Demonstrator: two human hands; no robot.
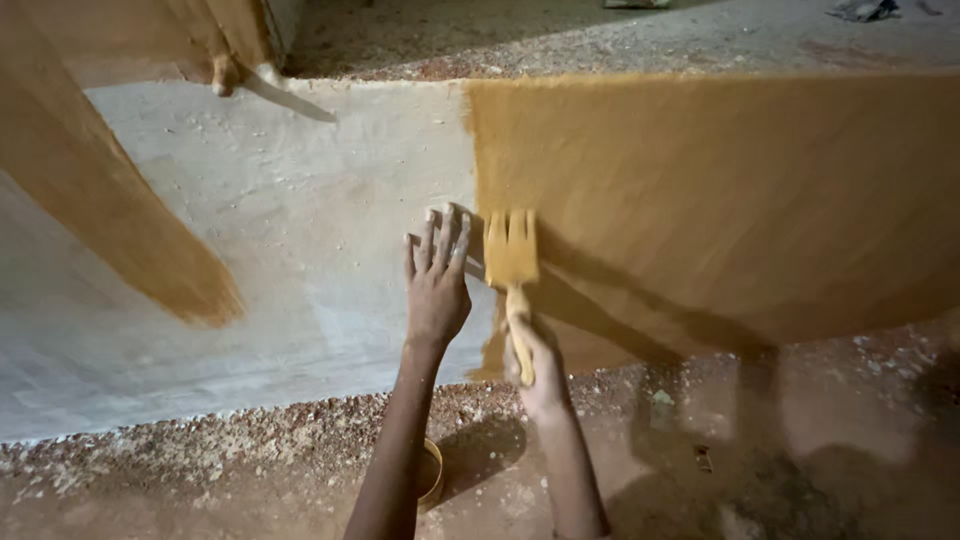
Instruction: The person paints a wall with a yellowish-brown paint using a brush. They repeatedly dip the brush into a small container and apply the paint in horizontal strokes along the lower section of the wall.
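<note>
Your single head-worn camera looks steeply down from close above, facing the far side, at the pale, half ochre-painted flat panel [300,250] and gritty, sawdust-strewn floor [800,440].

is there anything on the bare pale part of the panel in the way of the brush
Yes. The left hand lies flat on the pale panel, right beside the brush held by the right hand. Beyond it, only specks of sawdust.

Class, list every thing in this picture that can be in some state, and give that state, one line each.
Board: partly coated, right part ochre, middle bare and pale.
Brush: loaded with ochre paint, bristles pressed on the board.
Right hand: closed around the brush handle.
Left hand: open, fingers spread flat on the bare board.
Tin: on the floor, mostly hidden behind the left arm.
Floor: strewn with sawdust.
</note>
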